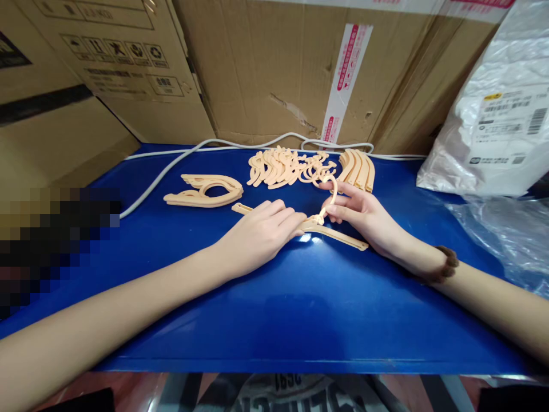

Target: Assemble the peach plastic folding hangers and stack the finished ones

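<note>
A beige folding clothes hanger (343, 237) lies spread low over the blue table, its two arms pointing left and right. My left hand (259, 234) is closed over its left arm near the middle, and my fingers cover part of it. With thumb and fingers, my right hand (364, 214) pinches the hanger's hook (333, 191), which stands up from the centre joint. Left of my hands rests a small stack of folded hangers (221, 197). Behind them lie a heap of curved hanger pieces (274, 166), several loose hooks (315, 171) and a row of hanger arms (359, 169).
The blue table (274, 320) ends at a front edge near my body. Cardboard boxes (257, 68) wall off the back and left. A white cable (171, 166) runs along the rear. At right stand a white plastic parcel (484, 126) and clear plastic film (493, 234).
</note>
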`<state>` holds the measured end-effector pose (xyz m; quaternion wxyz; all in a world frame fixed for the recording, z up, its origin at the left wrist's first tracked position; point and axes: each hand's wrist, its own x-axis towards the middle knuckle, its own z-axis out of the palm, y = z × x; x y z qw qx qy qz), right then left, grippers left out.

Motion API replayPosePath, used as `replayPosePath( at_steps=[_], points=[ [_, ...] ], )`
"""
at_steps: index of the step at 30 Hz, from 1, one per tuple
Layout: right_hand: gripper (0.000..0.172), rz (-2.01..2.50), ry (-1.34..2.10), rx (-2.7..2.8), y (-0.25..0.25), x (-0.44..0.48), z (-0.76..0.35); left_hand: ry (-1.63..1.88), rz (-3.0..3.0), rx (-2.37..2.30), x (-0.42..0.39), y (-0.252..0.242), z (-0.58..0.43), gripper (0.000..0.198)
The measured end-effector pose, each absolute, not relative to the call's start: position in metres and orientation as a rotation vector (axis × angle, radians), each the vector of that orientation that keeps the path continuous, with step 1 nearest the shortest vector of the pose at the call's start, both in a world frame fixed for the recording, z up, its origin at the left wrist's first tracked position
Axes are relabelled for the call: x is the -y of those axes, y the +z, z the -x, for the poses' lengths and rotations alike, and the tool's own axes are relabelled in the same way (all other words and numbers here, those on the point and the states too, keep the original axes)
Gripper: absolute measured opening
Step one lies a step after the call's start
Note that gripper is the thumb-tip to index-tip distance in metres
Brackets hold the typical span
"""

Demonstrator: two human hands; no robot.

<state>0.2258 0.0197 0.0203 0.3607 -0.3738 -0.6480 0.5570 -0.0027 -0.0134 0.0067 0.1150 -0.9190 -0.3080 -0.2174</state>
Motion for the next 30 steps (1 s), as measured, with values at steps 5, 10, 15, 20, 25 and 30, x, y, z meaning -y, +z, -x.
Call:
replayPosePath(
  at_steps=[5, 10, 15, 20, 25, 30],
  points=[
    [0.051, 1.027, 1.336, 1.712, 0.0226, -0.0189, -0.2235, -0.597, 2.682, 0.906, 0.0134, 0.0053, 0.0025, 0.034],
    [0.052, 1.036, 1.281, 1.724, 0.0249, -0.0176, -0.2215, -0.577, 2.684, 0.94, 0.0146, 0.0051, 0.0021, 0.036],
    [0.049, 1.045, 1.235, 1.753, 0.0262, -0.0165, -0.2215, -0.532, 2.675, 0.953, 0.0141, 0.0052, 0.0009, 0.037],
    [0.05, 1.013, 1.224, 1.755, 0.0251, -0.0166, -0.2223, -0.49, 2.647, 0.957, 0.014, 0.0053, 0.0003, 0.036],
    [0.05, 0.986, 1.181, 1.801, 0.0227, -0.017, -0.2224, -0.421, 2.636, 0.936, 0.0142, 0.0045, 0.0007, 0.038],
    [0.052, 0.999, 1.017, 1.89, 0.0217, -0.0167, -0.2228, -0.398, 2.625, 0.92, 0.0131, 0.0043, -0.0001, 0.041]
  ],
)
